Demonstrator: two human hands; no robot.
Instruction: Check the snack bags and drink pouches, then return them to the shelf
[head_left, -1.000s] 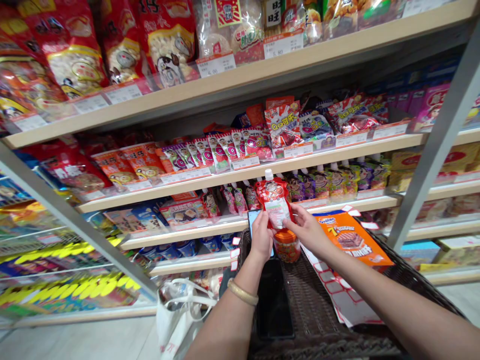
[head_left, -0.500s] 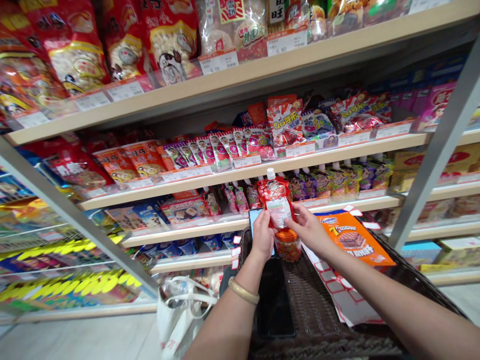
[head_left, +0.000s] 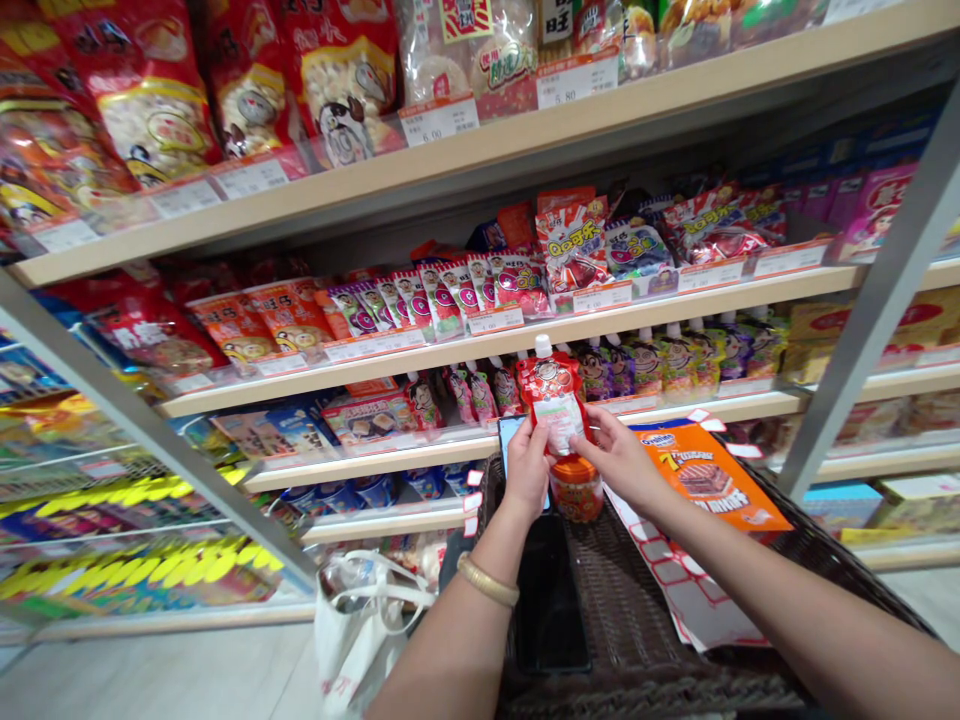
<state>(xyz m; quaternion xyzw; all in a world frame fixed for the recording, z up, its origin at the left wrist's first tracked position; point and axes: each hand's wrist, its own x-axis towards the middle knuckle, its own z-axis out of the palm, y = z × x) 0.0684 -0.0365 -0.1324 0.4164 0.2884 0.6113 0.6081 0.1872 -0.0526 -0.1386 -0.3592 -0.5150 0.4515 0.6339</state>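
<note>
A red spout pouch [head_left: 556,395] with a white cap is held upright between both hands, its white label facing me. My left hand [head_left: 529,470] grips its lower left edge, thumb on the front. On the other side my right hand [head_left: 619,458] pinches the lower right edge, with the thumb on the label. Just below the pouch stands a jar with an orange lid [head_left: 577,490], in a dark wicker basket [head_left: 630,610]. The basket also holds a black phone [head_left: 553,600], a second lit phone [head_left: 514,440] partly behind my left hand, and an orange Ovaltine snack pack [head_left: 705,475].
Store shelves of snacks rise in front, with a row of spout pouches [head_left: 675,360] behind my hands. A grey shelf post [head_left: 862,280] slants at the right. A white cloth bag [head_left: 360,620] hangs left of the basket, above the tiled floor [head_left: 187,670].
Almost nothing differs. Both hands keep hold of the pouch, which has shifted very slightly in view.
</note>
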